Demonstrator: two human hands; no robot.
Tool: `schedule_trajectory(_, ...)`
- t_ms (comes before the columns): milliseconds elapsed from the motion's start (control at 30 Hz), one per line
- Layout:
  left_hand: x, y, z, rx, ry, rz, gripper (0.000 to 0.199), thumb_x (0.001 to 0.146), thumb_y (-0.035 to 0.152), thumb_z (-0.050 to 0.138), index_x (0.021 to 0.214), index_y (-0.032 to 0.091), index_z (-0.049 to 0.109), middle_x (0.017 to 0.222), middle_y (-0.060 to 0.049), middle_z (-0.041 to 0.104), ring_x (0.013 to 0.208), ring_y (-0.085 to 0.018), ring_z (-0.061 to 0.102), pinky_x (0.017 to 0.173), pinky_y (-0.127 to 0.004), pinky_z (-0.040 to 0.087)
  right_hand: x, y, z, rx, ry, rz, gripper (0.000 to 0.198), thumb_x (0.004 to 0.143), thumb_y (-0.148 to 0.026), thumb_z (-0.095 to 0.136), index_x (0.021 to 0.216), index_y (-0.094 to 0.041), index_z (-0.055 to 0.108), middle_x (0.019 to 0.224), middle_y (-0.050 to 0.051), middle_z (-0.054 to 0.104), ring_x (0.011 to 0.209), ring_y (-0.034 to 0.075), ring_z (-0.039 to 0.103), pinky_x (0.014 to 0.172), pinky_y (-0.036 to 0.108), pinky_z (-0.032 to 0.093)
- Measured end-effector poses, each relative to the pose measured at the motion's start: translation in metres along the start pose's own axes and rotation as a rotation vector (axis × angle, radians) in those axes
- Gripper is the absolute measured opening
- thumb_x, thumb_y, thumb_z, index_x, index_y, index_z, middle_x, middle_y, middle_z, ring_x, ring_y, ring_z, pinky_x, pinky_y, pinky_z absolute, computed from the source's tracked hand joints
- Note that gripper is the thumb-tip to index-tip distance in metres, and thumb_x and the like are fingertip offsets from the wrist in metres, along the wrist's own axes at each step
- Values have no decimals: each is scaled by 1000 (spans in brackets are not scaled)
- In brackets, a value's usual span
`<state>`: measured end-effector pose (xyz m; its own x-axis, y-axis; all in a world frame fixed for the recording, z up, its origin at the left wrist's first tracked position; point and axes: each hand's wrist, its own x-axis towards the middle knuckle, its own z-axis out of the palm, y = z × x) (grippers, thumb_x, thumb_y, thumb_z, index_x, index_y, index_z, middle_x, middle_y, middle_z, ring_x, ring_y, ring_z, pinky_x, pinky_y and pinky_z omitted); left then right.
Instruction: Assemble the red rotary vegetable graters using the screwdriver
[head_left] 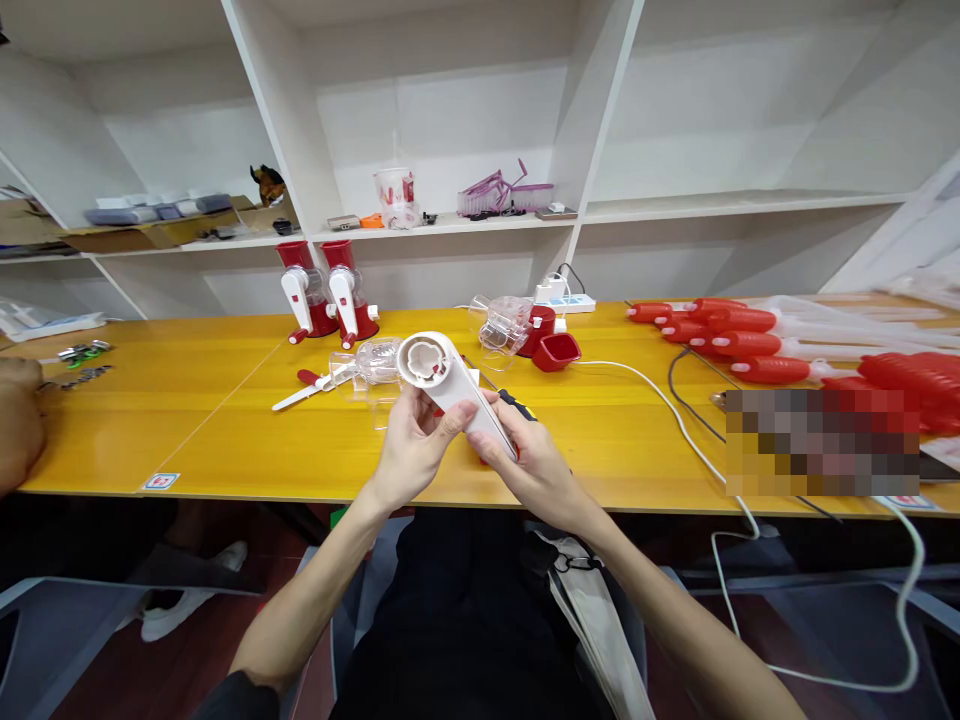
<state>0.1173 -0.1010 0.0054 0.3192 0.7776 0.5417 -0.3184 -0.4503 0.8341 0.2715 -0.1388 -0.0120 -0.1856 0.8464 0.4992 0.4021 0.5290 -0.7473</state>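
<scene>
Holding a white handle — cardboard box contains packets.

White ring-ended plastic handle piece: smooth, faint sheen. Long yellow wood-grained bench: smooth, glossy. Square red plastic cup: shiny. Clear cylindrical plastic part: glossy. White box-like shelving: smooth, matt.

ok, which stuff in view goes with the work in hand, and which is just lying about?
Likely belongs:
white ring-ended part, held by left hand and right hand
clear plastic piece
red square-mouthed piece
two similar-looking red-and-white assembled units

Probably just lying about:
red-ended items, right side
purple items on shelf
printed cup on shelf
</scene>
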Motion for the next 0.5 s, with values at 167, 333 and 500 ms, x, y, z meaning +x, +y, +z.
schedule_trajectory(167,-5,-6,4,49,28,43,40,89,46,72,112,16,58,106,-14,78,103,-25,76,94,-37,60,0,1,5,49,39,14,46,95,-51,54,126,-18,61,91,7,62,88,17,53,82,32,45)
schedule_trajectory(333,-3,-5,2,53,35,59,43,85,47,76,109,17,58,105,-14,78,106,-28,75,92,-38,61,0,1,7,113,34,57,48,97,-53,48,130,-20,59,108,8,64,91,16,51,85,31,44)
schedule_trajectory(500,4,-4,-10,-27,-6,-19,49,80,48,81,111,17,60,98,-14,79,105,-30,75,91,-40,61,0,-3,-14,-56,-109,-80,37,94,-51,55,106,-17,63,93,7,60,89,17,49,83,31,43)
